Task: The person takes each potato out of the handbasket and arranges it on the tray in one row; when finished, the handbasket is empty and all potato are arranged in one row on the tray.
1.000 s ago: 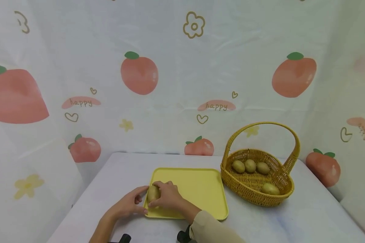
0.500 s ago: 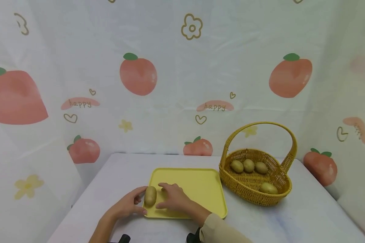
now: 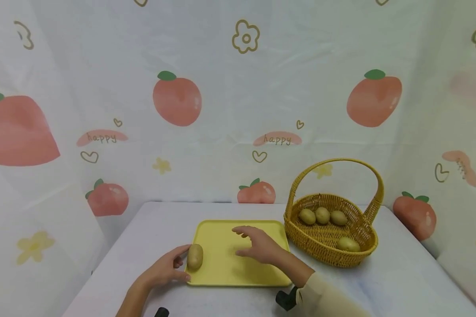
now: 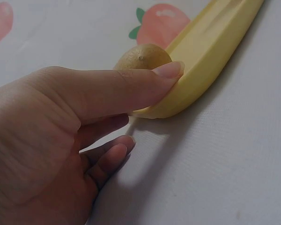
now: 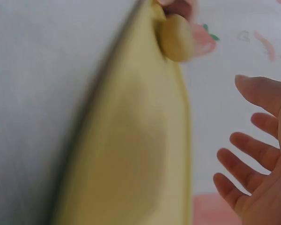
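Note:
One brown-green kiwi [image 3: 195, 257] lies lengthwise along the left side of a shallow yellow tray [image 3: 218, 237]. My left hand [image 3: 163, 269] rests at that side, its index fingertip by the kiwi's far end and its thumb at the near corner. In the left wrist view, the straight thumb [image 4: 126, 89] lies across the tray's rim and partly hides the kiwi [image 4: 143, 57]; the other fingers bend loosely outside the rim. Holding nothing, my right hand [image 3: 258, 246] is above the tray's middle with fingers spread, as the right wrist view also shows.
A wicker basket [image 3: 317, 253] with a tall arched handle stands right of the tray, with several kiwis [image 3: 322, 215] inside. A white cloth covers the table [image 3: 162, 224]. Behind it hangs a curtain [image 3: 214, 176] printed with peaches.
My right hand let go of the kiwi, leaving it at the tray's left side, and moved right and up over the tray. The left hand stayed at the tray's edge.

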A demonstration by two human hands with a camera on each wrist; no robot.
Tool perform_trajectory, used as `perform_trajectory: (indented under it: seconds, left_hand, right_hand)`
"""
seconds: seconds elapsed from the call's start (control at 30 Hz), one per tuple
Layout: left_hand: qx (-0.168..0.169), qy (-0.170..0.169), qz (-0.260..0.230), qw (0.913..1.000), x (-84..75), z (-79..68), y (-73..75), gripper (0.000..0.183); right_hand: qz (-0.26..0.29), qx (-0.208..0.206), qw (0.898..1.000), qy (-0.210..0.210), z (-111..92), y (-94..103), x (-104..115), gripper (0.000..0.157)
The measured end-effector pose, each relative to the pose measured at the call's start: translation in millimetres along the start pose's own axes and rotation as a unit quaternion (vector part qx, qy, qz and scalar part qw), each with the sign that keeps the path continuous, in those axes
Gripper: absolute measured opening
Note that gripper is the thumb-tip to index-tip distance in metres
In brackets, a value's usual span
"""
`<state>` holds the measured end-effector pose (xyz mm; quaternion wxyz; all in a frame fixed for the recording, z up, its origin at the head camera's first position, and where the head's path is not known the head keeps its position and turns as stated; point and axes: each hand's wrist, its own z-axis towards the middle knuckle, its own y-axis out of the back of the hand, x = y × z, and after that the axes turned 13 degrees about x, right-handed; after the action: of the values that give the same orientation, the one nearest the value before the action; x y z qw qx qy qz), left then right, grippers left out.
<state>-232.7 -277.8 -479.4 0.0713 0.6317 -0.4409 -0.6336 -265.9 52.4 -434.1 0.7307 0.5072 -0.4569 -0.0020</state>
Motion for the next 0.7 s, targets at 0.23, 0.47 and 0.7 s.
perform_trajectory:
  seconds: [0.23,0.47,0.7]
  left_hand:
    - [0.003,0.003,0.001,1.0000,0.7,0.2,0.9,0.089]
    - [0.001,0.002,-0.001,1.0000,2.9,-0.5,1.9,0.089]
    - [0.003,-0.014,-0.003,0.9999,2.8,-1.7,0.9,0.087]
  right_hand:
    - [-0.030,-0.065,0.997,0.042,-26.2,51.5,-6.2,0.033]
    - [-0.042,-0.105,0.993,0.019,-49.3,97.0,-13.8,0.019]
    - [-0.063,-0.152,0.986,-0.013,-69.1,126.8,-38.1,0.017]
